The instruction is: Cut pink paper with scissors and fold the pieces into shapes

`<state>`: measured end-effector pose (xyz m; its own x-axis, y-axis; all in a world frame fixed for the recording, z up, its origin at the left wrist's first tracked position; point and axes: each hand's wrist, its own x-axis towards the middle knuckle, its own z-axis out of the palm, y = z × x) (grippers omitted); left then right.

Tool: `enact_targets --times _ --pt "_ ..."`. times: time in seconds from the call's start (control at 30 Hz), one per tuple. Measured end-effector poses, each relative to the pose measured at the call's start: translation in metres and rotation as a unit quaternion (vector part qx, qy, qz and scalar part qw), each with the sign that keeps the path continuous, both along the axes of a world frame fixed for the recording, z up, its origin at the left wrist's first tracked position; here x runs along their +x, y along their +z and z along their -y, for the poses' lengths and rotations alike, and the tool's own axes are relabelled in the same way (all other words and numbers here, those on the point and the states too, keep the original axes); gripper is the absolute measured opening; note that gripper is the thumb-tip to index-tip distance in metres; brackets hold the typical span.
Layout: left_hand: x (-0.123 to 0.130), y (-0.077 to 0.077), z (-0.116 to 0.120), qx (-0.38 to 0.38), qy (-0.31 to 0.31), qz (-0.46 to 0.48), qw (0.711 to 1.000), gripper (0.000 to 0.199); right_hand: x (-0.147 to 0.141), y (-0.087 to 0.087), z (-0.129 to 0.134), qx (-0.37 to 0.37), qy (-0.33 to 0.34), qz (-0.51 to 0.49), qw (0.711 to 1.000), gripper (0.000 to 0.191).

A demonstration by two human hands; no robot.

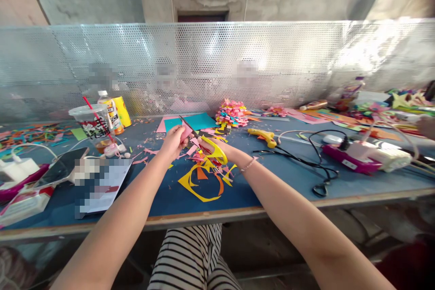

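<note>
My left hand (176,142) pinches a small piece of pink paper (186,132). The fingers of my right hand (215,148) are wrapped round yellow-handled scissors (217,150), whose dark blades reach up and left beside the pink paper. Teal paper (200,122) lies flat on the table just beyond my hands. Under and around them are pink, orange and yellow scraps, among them a yellow cut-out frame (190,186). Behind my right hand stands a heap of folded pink, yellow and blue paper (231,113).
A yellow glue gun (263,137), black cables (306,163) and a magenta power strip (351,158) lie right. To the left are a plastic cup (90,122), a bottle (110,111), a phone (63,166) and a tablet-like device (108,188). A perforated metal screen (210,54) stands behind.
</note>
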<state>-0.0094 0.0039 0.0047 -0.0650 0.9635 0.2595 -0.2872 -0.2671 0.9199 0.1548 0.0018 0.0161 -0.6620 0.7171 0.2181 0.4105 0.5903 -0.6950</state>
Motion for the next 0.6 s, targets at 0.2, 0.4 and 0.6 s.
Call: enact_targets --times 0.2,0.4,0.6 --pt "0.0028 -0.0004 0.001 -0.022 -0.003 -0.011 1.0 0.014 0.0014 0.0074 0.0042 -0.037 0.024 -0.014 0.999 0.039" --pt "0.0022 -0.0006 0.001 -0.019 -0.007 -0.004 1.0 0.014 -0.0034 0.0077 0.0079 -0.035 -0.015 0.023 0.999 0.047" --pt "0.0029 0.0003 0.0016 -0.024 -0.007 0.005 1.0 0.013 -0.0064 0.0061 0.0067 0.0 -0.034 0.024 0.999 0.051"
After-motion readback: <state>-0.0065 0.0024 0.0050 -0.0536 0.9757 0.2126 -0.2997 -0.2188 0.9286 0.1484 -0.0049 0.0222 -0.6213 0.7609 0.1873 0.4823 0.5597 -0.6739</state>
